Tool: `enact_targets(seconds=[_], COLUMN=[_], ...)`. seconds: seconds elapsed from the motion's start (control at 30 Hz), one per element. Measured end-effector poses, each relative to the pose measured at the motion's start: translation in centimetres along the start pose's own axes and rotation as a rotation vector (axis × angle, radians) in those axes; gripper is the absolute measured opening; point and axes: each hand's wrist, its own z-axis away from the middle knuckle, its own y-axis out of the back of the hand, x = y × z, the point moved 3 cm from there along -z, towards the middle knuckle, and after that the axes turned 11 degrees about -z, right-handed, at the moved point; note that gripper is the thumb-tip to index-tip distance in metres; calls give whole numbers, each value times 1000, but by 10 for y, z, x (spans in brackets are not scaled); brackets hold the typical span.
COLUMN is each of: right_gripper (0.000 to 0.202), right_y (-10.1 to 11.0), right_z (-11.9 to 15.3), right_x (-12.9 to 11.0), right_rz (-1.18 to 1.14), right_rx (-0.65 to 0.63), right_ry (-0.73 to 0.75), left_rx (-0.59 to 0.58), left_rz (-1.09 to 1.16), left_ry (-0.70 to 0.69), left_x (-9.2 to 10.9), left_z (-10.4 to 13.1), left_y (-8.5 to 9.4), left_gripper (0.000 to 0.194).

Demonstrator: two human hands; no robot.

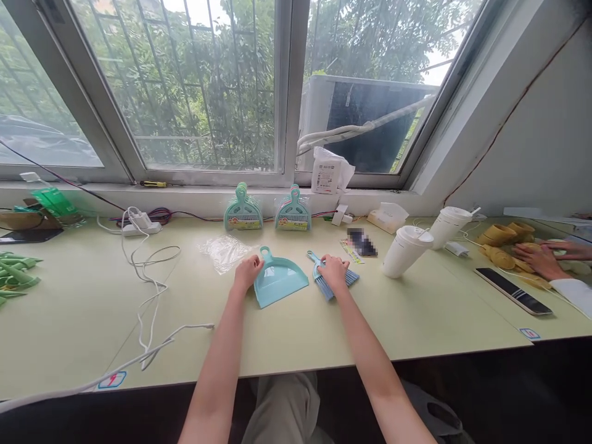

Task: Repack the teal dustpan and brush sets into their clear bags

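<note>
A light-blue dustpan (pixel 281 282) lies on the table before me, its looped handle pointing away. My left hand (pixel 248 271) is closed at its left edge, fingers curled against the side near the handle. To the right is a small light-blue hand brush (pixel 315 260) with grey-blue bristles (pixel 352 279), laid flat. My right hand (pixel 333 269) grips it from above and hides its middle. A crumpled clear plastic bag (pixel 224 251) rests just beyond my left hand. Colourful paper cards (pixel 352 251) lie beyond the brush, beside a blurred dark patch.
Two wrapped stacks of dustpan sets, the left stack (pixel 243 209) and the right stack (pixel 293 211), stand by the windowsill. White cups (pixel 404 253) are on the right. White cables (pixel 150 296) trail at left. At far right, another person's hands (pixel 541 259) touch yellow-brown items (pixel 502 246).
</note>
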Motion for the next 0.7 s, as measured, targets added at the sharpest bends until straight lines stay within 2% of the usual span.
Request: enact_targets(seconds=[0.17, 0.27, 0.33, 0.47, 0.53, 0.6, 0.7], right_gripper=[19, 17, 14, 15, 17, 16, 15], right_y=[6, 11, 10, 0, -5, -7, -8], right_z=[-3, -3, -1, 13, 20, 25, 27], right_x=[0, -2, -9, -35, -48, -55, -57], right_rz=[-152, -238, -260, -262, -244, -230, -238], right_rx=[122, 185, 143, -39, -96, -110, -109], right_ry=[-21, -5, 56, 281, 381, 435, 454], left_rx=[-9, 0, -11, -74, -58, 31, 179], left_rz=[-66, -86, -62, -6, -9, 0, 26], left_ry=[11, 39, -22, -326, -456, -518, -519], left_x=[9, 21, 36, 76, 90, 94, 84], left_z=[2, 6, 12, 33, 42, 46, 39], left_y=[-3, -6, -8, -11, -9, -2, 10], left_gripper=[28, 28, 29, 28, 25, 21, 27])
